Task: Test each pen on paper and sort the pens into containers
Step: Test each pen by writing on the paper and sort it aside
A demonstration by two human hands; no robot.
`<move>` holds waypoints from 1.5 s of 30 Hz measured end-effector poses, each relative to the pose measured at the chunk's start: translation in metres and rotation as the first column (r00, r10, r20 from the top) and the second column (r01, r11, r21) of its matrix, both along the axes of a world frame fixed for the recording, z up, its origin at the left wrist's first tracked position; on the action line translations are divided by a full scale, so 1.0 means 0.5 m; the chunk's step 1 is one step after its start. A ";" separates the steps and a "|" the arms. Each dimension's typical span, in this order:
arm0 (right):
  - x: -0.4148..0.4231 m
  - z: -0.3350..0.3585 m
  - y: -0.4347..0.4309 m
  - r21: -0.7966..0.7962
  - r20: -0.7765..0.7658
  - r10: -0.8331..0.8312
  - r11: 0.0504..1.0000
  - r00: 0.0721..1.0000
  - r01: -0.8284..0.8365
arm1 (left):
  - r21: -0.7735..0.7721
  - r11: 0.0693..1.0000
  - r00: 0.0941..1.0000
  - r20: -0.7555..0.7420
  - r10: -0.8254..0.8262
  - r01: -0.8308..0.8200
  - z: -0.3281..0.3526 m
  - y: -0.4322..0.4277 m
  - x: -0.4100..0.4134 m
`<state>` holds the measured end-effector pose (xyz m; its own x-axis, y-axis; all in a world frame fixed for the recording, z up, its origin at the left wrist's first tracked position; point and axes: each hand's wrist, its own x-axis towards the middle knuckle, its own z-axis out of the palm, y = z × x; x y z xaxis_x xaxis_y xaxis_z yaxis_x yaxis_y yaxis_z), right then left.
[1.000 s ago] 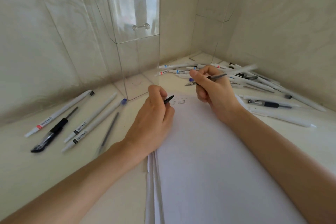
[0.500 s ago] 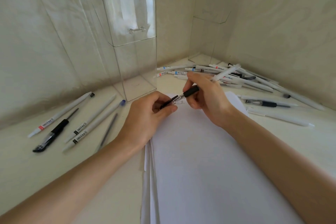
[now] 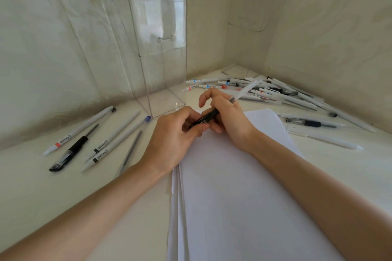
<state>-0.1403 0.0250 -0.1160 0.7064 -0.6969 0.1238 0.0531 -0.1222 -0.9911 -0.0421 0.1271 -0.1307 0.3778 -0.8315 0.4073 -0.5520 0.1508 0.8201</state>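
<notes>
Pens lay in two groups on the pale table [image 3: 31, 186], but the biggest things there were the two clear containers. The nearer container [image 3: 158, 53] stood upright left of centre, tall and box-shaped, with a small handle on its upper front panel; nothing showed inside it. The far container [image 3: 247, 34] stood in the back corner where the walls met, and its contents could not be made out.

A stack of white paper [image 3: 244, 186] ran from the bottom edge up the middle of the table, its sheets slightly fanned along the left side. Both forearms reached over it.

The pile of pens [image 3: 273, 91] spread across the back right, mostly white barrels lying crossed over one another, between the far container and the paper's top right corner. A smaller row of pens [image 3: 101, 140] lay to the left of the paper, side by side and slanted, among them a black pen [image 3: 70, 150].

The left hand [image 3: 174, 135] and right hand [image 3: 227, 116] met over the top of the paper. The right hand was closed around a white-barrelled pen [image 3: 244, 91] with a dark grip, its back end pointing up and to the right. The left hand's fingers were pinched shut on a small black cap [image 3: 201, 121] at the pen's lower end, touching the right hand's fingertips.
</notes>
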 end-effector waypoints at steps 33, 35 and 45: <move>-0.316 0.005 -0.011 -0.827 -0.348 -0.796 0.509 0.495 0.237 | 0.131 0.991 0.771 0.627 -0.113 0.038 0.013 0.030 -0.076; -0.350 -0.014 -0.031 -0.838 -0.454 -0.784 0.538 0.424 0.097 | 0.163 0.985 0.784 0.603 -0.147 0.059 0.008 0.015 -0.077; -0.308 -0.008 -0.074 -0.872 -0.286 -0.764 0.458 0.578 0.174 | 0.332 0.911 0.738 0.545 -0.397 0.245 -0.017 0.018 -0.025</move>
<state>-0.2942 -0.0118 -0.1201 0.3863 -0.8023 0.4551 -0.7805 -0.5472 -0.3022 -0.0544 0.1360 -0.1393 -0.1807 -0.9529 0.2435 -0.8858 0.2653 0.3809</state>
